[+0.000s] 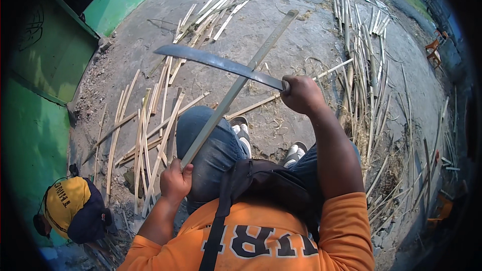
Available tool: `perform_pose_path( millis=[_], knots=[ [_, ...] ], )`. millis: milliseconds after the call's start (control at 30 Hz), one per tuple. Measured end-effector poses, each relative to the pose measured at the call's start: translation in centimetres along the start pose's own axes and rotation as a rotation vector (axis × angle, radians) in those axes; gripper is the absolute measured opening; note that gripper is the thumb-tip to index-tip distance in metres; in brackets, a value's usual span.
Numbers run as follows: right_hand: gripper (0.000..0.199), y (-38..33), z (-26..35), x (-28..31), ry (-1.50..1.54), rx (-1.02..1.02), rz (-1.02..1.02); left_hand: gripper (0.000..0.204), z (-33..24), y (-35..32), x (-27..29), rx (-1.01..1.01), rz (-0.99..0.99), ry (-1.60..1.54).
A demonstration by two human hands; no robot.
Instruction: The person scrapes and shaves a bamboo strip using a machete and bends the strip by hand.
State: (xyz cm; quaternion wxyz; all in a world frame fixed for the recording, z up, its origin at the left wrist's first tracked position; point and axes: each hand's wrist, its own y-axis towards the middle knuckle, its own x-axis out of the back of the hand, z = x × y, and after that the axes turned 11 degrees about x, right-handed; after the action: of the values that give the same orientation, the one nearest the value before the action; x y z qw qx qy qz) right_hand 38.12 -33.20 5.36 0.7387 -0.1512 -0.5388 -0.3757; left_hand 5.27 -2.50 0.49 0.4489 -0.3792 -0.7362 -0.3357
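Note:
My left hand is closed round the near end of a long bamboo strip, which slants up and away to the right over my left knee. In my right hand is the handle of a machete, mostly hidden by my fingers. Its long, slightly curved blade points left and crosses the strip beyond my knees. Blade and strip overlap there; whether the edge bites into the bamboo I cannot tell.
Split bamboo strips lie scattered at the left, with another pile farther ahead. Bamboo poles are heaped at the right. A person in a yellow and dark top is low at the left, near a green wall. Orange chairs stand far right.

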Motion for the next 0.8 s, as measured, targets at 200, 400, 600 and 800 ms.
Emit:
perform_pose_path(
  millis=[200, 400, 600, 800],
  knots=[
    [0.021, -0.6, -0.1, -1.1, 0.009, -0.069, -0.105, 0.056, -0.6, 0.0, 0.3, 0.016, 0.032, 0.070],
    [0.016, -1.3, 5.9, -2.7, -0.075, 0.240, 0.058, 0.058, -1.0, 0.2, 0.2, -0.016, 0.031, 0.001],
    [0.017, 0.2, 0.2, -1.0, -0.029, -0.048, -0.173, 0.057, 0.1, 0.2, 0.4, -0.008, 0.055, 0.009],
    [0.018, -0.5, -0.6, -0.7, -0.019, -0.119, -0.246, 0.056, -0.5, 0.2, 0.8, 0.006, 0.058, 0.074]
  ],
)
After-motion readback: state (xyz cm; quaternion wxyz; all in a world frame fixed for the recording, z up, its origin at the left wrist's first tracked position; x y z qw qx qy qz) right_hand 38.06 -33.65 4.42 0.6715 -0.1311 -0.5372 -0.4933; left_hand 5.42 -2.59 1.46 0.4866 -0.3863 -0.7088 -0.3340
